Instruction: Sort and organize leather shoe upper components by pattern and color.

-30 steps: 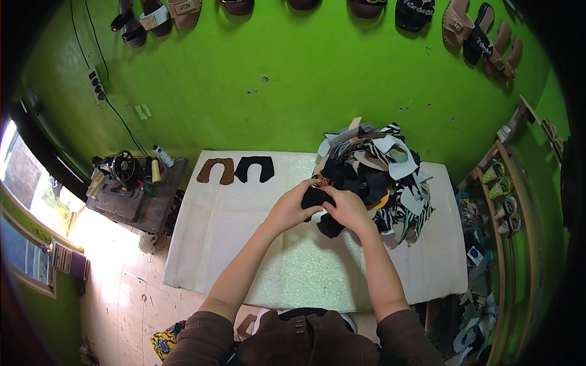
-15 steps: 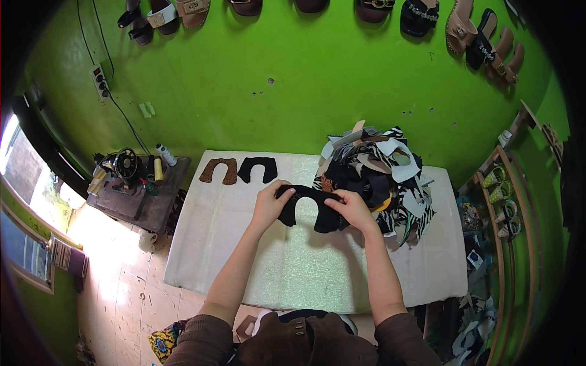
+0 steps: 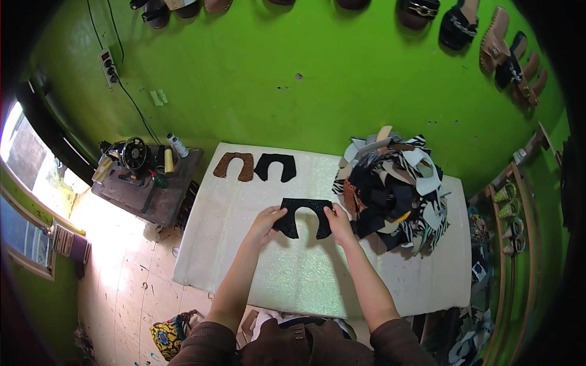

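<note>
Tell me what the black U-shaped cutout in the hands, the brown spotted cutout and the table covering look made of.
Black U-shaped cutout: probably synthetic leather or fabric; thin, dark, with a faintly textured surface.
Brown spotted cutout: likely printed fabric or faux leather; flat, fairly matte, with dark speckles.
Table covering: possibly plastic sheeting; pale, with a speckled sheen where light falls.

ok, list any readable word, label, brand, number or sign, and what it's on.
Readable text: none.
Held black cutout: no lettering visible.
White thread cone: too small to tell.
Blue-and-white patch, right: too small to tell.
Black sandal, strap ornament: too blurred to tell.
</note>
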Demonstrator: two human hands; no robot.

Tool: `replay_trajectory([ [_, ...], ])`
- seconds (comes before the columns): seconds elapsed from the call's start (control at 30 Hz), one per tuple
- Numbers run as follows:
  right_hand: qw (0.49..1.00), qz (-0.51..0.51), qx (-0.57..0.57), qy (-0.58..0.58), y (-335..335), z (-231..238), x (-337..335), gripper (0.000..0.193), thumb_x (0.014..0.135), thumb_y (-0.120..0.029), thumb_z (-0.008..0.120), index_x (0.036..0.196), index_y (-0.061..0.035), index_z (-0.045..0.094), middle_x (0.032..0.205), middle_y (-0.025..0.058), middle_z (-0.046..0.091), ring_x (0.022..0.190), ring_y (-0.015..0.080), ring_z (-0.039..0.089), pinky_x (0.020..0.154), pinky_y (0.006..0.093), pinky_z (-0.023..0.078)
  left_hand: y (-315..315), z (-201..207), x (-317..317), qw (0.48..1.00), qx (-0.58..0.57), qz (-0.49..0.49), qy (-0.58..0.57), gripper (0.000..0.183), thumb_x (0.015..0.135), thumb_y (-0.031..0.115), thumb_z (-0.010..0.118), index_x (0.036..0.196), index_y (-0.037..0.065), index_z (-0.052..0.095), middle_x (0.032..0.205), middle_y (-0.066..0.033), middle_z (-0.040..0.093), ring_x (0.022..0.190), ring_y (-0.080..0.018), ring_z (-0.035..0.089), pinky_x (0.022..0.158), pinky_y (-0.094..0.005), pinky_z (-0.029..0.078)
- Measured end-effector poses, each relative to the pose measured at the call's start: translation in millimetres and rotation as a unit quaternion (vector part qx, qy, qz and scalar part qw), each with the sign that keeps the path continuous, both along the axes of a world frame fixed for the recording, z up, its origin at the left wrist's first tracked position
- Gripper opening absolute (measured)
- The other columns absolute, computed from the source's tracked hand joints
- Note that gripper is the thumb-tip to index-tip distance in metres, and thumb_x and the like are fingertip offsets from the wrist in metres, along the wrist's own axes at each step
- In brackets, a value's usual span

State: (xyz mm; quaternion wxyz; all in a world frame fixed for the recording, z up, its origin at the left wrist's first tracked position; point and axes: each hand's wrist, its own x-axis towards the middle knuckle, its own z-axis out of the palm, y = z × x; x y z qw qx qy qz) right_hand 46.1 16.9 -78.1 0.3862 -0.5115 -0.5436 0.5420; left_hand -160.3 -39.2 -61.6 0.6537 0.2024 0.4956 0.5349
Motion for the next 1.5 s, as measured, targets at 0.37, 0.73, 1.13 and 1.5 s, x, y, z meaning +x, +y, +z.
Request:
replay_trajectory([
  [0.37,0.99,0.016,-0.133,0.034,40,-48,-73,0.013,0.085,-0.01,0.055,0.095,-0.0029,0.059,0.075,-0.0015,0.053,0.069,0.0087,0.051,0.061,0.0238,0.044,39,-42,-81,0.981,-0.04,-0.018,0.187,0.029,0.088,0.018,0.055,0.108,-0.002,0.05,0.092,-0.0097,0.061,0.075,-0.0156,0.061,0.068,-0.0302,0.051],
  [0.73,0.99,-0.096,-0.108,-0.002,134,-79,-147,0.021,0.083,-0.01,0.058,0.101,0.0,0.062,0.082,0.0041,0.061,0.072,0.0117,0.055,0.064,0.0245,0.045,150,-113,-150,0.906,0.041,0.045,0.419,0.034,0.088,0.024,0.054,0.109,-0.002,0.057,0.098,-0.0185,0.063,0.082,-0.0253,0.062,0.075,-0.0323,0.047],
  [1.13,0.978,-0.19,-0.001,-0.089,188,-103,-167,0.018,0.082,-0.01,0.057,0.096,0.0005,0.064,0.08,0.0105,0.065,0.073,0.0158,0.06,0.069,0.0271,0.046,200,-111,-142,0.83,0.089,0.069,0.546,0.027,0.087,0.02,0.054,0.099,-0.004,0.058,0.085,-0.0203,0.064,0.075,-0.0274,0.064,0.068,-0.0318,0.049],
  [1.5,0.973,-0.171,-0.065,-0.141,180,-71,-175,0.021,0.083,-0.012,0.054,0.098,0.0,0.063,0.082,0.0168,0.065,0.076,0.0263,0.064,0.072,0.0332,0.049,195,-98,-140,0.79,0.064,0.006,0.609,0.025,0.083,0.019,0.055,0.089,-0.005,0.059,0.074,-0.026,0.06,0.07,-0.0398,0.06,0.065,-0.0437,0.049],
])
